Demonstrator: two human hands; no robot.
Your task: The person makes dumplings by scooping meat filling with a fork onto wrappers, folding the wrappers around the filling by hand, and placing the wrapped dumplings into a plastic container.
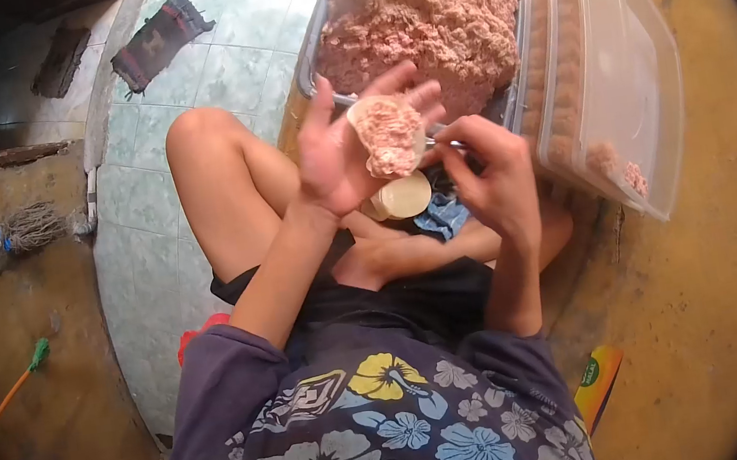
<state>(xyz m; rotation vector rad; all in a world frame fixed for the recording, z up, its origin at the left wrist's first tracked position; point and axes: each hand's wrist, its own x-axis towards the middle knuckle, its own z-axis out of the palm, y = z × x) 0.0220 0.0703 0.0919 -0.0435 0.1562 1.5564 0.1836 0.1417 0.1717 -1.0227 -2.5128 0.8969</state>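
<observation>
On my left hand (pixel 329 163), palm up with fingers spread, rests a round pale dumpling wrapper (pixel 357 120) heaped with pink minced meat (pixel 391 139). My right hand (pixel 497 162) is closed around the thin handle of a metal utensil (pixel 444 142), whose tip meets the right side of the wrapper; its working end is mostly hidden. Below both hands lies a stack of round wrappers (pixel 404 197) near my crossed legs. Just beyond my left fingers stands a grey tub (pixel 308 78) piled high with minced meat (pixel 419 14).
Stacked clear plastic containers (pixel 614 77) holding rows of pinkish pieces stand right of the tub. A blue cloth (pixel 444 216) lies by my feet. A yellow box (pixel 598 378) is at lower right. Left are a mop (pixel 31 228), an orange-handled tool (pixel 13 396) and a dark mat (pixel 161 43).
</observation>
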